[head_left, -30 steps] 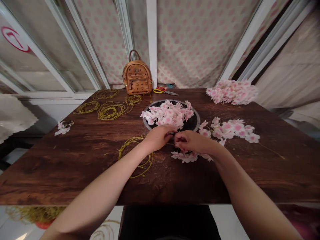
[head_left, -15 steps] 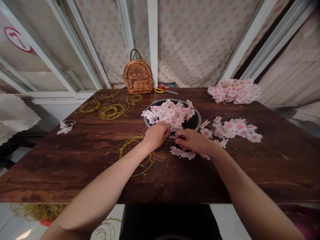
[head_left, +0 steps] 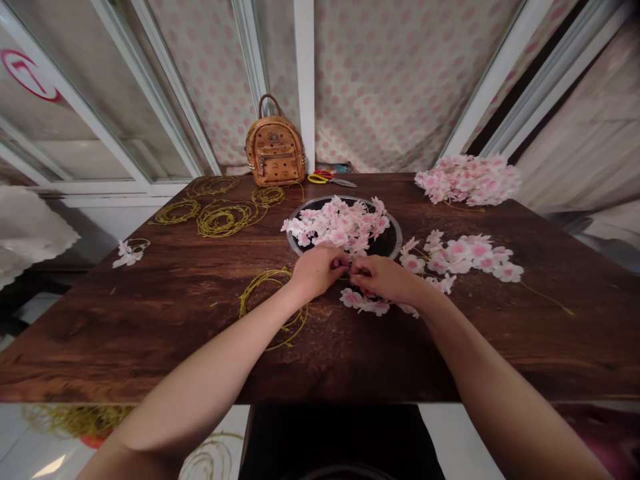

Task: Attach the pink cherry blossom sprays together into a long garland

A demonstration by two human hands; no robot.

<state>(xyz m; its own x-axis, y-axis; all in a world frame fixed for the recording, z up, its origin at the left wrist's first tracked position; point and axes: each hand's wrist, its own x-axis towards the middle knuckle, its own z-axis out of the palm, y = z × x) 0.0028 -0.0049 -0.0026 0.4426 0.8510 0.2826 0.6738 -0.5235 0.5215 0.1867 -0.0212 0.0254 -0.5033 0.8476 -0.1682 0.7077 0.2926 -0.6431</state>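
My left hand [head_left: 319, 270] is closed in a pinch at the near edge of a round dark tray [head_left: 399, 233], its fingertips almost touching those of my right hand. What it pinches is too small and covered to make out. My right hand [head_left: 383, 275] is closed on a thin green vine stem [head_left: 343, 279]. Pink-and-white artificial blossoms [head_left: 367, 303] lie below and partly behind that hand. Loose artificial blossoms [head_left: 340, 223] are heaped in the tray just beyond my fingers. A coil of green vine [head_left: 250, 293] lies beside my left forearm.
More vine coils [head_left: 225, 219] lie at the back left, near a brown backpack [head_left: 276, 153] and red-and-yellow-handled scissors [head_left: 331, 179]. Blossom bunches [head_left: 470, 180] and a flowered vine [head_left: 475, 253] occupy the right side. A few blossoms [head_left: 129, 253] lie far left on the wooden table [head_left: 165, 320].
My left hand has shifted slightly right, away from the blossom heap, and its fingertips now meet those of my right hand. The right hand has barely moved.
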